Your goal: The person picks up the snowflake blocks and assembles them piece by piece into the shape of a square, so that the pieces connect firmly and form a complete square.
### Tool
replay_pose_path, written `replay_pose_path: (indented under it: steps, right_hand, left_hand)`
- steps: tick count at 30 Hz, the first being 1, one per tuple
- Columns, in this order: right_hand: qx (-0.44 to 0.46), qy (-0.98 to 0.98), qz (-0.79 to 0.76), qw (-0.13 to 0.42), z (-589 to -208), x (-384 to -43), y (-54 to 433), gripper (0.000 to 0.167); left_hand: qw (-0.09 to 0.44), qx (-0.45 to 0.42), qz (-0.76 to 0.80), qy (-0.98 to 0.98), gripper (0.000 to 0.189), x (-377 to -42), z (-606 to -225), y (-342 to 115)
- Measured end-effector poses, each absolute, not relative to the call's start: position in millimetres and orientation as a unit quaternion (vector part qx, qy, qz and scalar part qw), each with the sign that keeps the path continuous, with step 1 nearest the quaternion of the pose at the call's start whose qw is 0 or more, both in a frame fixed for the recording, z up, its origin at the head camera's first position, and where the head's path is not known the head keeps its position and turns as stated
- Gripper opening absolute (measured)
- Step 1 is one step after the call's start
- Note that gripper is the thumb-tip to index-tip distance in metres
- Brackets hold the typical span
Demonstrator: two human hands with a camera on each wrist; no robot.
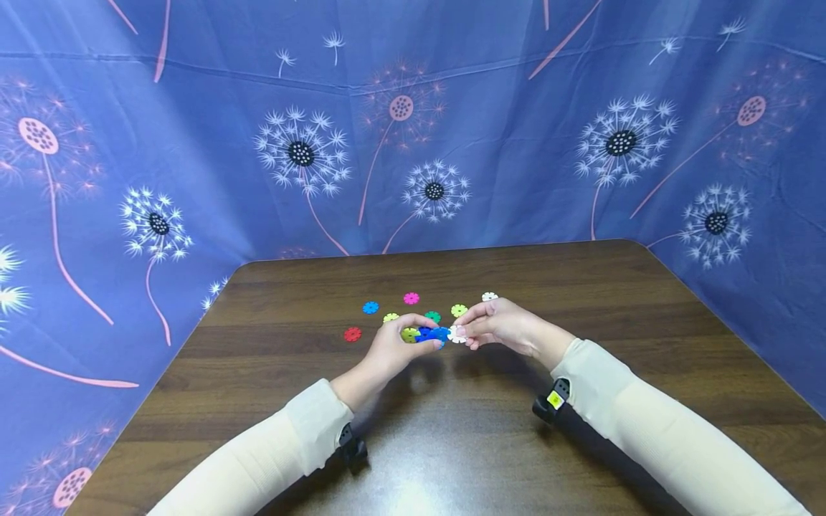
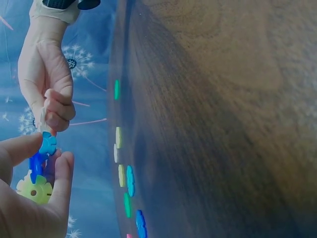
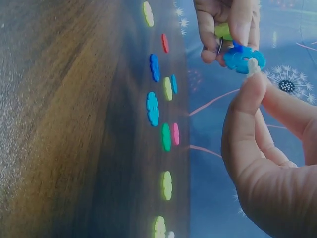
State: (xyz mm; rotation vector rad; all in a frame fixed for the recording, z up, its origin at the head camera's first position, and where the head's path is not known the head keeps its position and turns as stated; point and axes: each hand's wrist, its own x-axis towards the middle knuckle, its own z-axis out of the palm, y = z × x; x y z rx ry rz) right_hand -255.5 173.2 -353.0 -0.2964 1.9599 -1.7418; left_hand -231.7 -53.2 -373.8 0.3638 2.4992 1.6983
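My left hand (image 1: 387, 349) pinches a short chain of flat notched snowflake discs above the table. The chain has a yellow-green disc (image 2: 34, 188), a dark blue disc (image 2: 35, 166) and a light blue disc (image 3: 242, 60). From the other side, my right hand (image 1: 510, 328) grips a white disc (image 1: 457, 335) between thumb and fingertips. In the right wrist view the white disc meets the light blue one's edge, turned across it. How deep their slots sit in each other cannot be made out, since fingertips cover part of the white disc.
Loose discs lie on the brown wooden table (image 1: 277, 322) beyond the hands: red (image 1: 352, 335), blue (image 1: 371, 307), pink (image 1: 411, 298), green (image 1: 432, 316), yellow (image 1: 459, 310) and white (image 1: 490, 296). A blue dandelion-print cloth (image 1: 503, 143) hangs behind the table.
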Motion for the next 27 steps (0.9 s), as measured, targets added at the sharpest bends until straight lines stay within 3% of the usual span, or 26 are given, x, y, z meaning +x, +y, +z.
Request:
replay_pose_path:
  steps: [7,16,27]
  right_hand:
    - [-0.121,0.726,-0.635,0.233,-354.7,-250.6,171.6,0.040]
    - [-0.110,0.733,-0.644,0.189,-356.0,-246.3,166.1,0.041]
    - [-0.097,0.696,-0.678,0.215,-353.6,-244.3,164.4,0.039]
  left_hand:
    - [0.039,0.103,0.556,0.824,0.022,-231.6,-373.4,-54.2]
    - [0.028,0.101,0.561,0.821,0.019,-233.4,-369.4,-53.9]
    - [0.004,0.105,0.578,0.809,0.014,-233.3,-368.3,-53.5]
